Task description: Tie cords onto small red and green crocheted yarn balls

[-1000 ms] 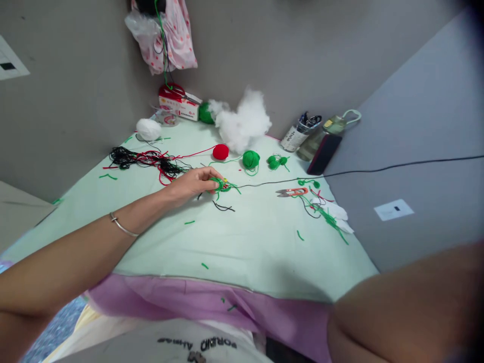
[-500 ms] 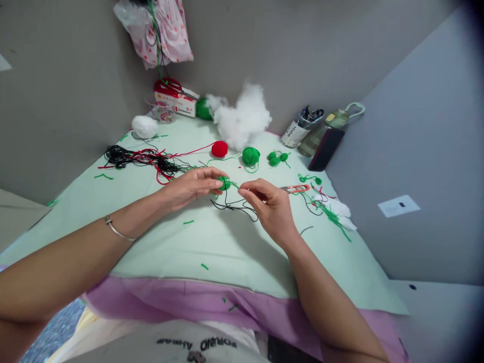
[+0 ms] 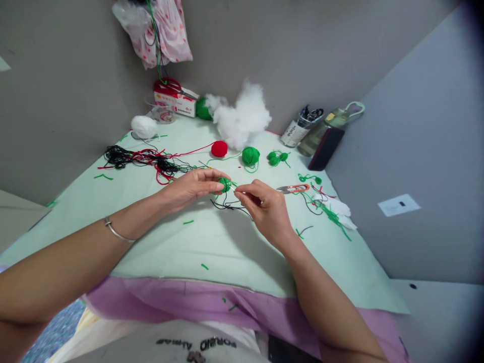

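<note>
My left hand (image 3: 196, 184) pinches a small green knitted or crocheted piece (image 3: 224, 184) between thumb and fingers. Black yarn ends (image 3: 230, 205) trail from it over the table. Thumb and forefinger of my right hand (image 3: 260, 201) are closed on a thin, pale needle (image 3: 232, 188), whose tip reaches the green piece. It is too small to tell whether the tip has gone in. Just beyond my right hand lie orange-handled thread snips (image 3: 295, 189). Behind my left fingers rests a slim hook-like tool (image 3: 204, 165).
Behind the hands are a red yarn ball (image 3: 219, 148), a green yarn ball (image 3: 250, 157) and white stuffing (image 3: 242, 118). Tangled black and red yarn (image 3: 143, 159) lies left. A pen cup (image 3: 296, 132), bottle (image 3: 312, 138) and dark phone-like slab (image 3: 327, 148) stand at the back right.
My right hand has moved slightly left, closer to the green piece. Green strands stretched between the hands before; now the pale needle shows there. A green snippet has appeared right of my right wrist.
</note>
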{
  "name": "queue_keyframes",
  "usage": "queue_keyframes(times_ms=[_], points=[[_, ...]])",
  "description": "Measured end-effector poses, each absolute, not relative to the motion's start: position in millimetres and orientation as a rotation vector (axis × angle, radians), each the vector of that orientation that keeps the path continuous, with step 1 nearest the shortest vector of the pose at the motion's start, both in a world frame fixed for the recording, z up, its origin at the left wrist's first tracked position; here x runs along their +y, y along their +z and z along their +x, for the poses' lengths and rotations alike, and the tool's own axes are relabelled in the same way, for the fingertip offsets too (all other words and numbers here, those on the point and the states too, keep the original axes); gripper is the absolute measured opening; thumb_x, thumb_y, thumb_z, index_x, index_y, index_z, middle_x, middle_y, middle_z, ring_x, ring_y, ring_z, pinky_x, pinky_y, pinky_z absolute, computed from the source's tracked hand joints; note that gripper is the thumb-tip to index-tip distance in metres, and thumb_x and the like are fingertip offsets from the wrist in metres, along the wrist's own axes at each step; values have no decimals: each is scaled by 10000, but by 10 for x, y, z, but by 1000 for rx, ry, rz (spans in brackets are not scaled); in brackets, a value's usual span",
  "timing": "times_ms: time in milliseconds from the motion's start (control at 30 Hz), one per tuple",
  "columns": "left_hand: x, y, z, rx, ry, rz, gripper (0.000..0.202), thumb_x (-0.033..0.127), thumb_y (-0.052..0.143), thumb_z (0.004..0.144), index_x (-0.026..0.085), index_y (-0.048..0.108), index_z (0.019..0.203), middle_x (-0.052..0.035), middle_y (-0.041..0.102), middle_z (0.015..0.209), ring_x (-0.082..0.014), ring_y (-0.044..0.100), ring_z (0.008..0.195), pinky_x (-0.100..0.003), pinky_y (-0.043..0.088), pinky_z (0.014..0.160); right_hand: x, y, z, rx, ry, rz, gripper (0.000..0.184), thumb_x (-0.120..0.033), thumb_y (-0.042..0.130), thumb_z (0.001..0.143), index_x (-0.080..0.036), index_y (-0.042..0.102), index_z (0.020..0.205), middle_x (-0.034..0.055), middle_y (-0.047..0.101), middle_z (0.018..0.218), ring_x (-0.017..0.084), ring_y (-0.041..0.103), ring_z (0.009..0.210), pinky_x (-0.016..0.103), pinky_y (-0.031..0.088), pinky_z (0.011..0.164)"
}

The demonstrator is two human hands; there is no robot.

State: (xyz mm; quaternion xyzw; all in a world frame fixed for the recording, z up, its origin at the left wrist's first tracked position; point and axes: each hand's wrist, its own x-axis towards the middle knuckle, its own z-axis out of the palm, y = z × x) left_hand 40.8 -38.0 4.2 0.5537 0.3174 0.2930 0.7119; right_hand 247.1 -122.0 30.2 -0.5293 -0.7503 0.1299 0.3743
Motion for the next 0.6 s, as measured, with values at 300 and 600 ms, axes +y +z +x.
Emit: queue_keyframes(times_ms=[300,600], points=[[-387,41,432,720,681,1254,325,328,809,750,210,751,1048,-52,731,986,-165,631,823,-293,471,734,-1214,273,2457,-1911,380,-1377,126,-213,624,933,-190,737,881,4,598,725,104,504,603,246,376,605],[-404,5,437,665,683,1169,357,343,840,733,220,762,1058,-65,745,1066,-197,687,916,-361,508,885,-1197,210,2413,-1805,501,-1334,128,-253,591,951,-198,685,886,20,652,807,123,520,657,263,402,643]])
